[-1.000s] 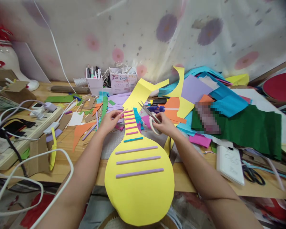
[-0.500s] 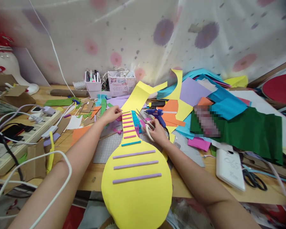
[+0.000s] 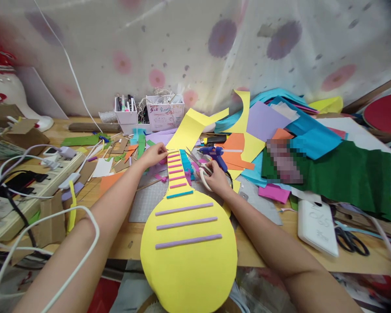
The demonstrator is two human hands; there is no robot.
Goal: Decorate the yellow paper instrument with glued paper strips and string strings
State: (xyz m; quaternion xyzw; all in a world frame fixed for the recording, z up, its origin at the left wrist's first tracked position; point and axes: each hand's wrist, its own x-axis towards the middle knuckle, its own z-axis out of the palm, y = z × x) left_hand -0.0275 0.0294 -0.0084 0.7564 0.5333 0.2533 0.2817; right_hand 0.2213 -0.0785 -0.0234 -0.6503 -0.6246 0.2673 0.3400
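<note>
A yellow paper cutout shaped like a lute [image 3: 189, 269] hangs over the table's front edge, its narrow neck pointing away from me. Several pink strips cross the neck, a teal strip [image 3: 180, 194] lies at its base, and three lilac strips [image 3: 189, 241] lie across the round body. My left hand [image 3: 155, 155] is pinched closed on the far left end of the neck. Right of the neck, my right hand [image 3: 217, 178] grips scissors [image 3: 205, 180] with white handles. Their blades are parted and point up-left toward the neck's far end.
A blue glue gun [image 3: 215, 155] lies just beyond the scissors. Coloured sheets, including a dark green one [image 3: 352, 178], pile up at the right, near a white power bank [image 3: 317, 228] and black scissors [image 3: 352, 241]. A power strip [image 3: 35, 200] with cables crowds the left.
The view has shifted very slightly. Both hands keep their places on the yellow cutout and the scissors, with no clear movement between them.
</note>
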